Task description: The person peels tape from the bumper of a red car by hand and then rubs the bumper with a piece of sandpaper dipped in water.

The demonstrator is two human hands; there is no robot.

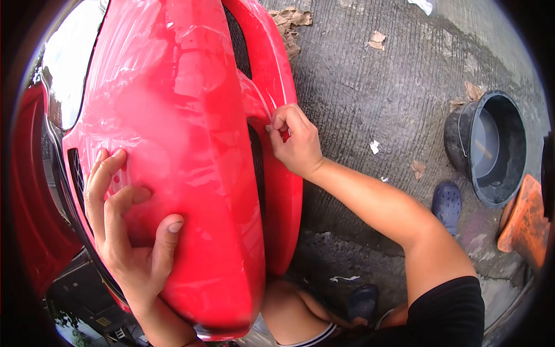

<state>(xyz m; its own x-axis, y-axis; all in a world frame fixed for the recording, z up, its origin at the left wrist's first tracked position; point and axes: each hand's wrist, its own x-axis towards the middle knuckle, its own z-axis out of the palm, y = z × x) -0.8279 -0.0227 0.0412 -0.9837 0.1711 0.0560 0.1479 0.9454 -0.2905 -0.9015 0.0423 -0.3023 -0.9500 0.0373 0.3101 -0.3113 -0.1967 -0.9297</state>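
A glossy red car bumper [173,144] fills the left half of the view, with wet-looking streaks on its upper part. My left hand [130,243] rests on it with spread fingers, its fingertips touching the red surface beside a small dark grille [76,173]. On the other side, my right hand [298,141] is closed in a pinch at the bumper's lower lip, next to the dark mesh opening [257,156]. Whatever lies between those fingers is hidden.
A black bucket [457,136] holding cloudy liquid stands at right on grooved concrete [358,115]. Near it are a dark blue clog [447,203] and a worn orange object [527,225]. Crumpled brown material [292,23] and scattered leaves lie on the ground.
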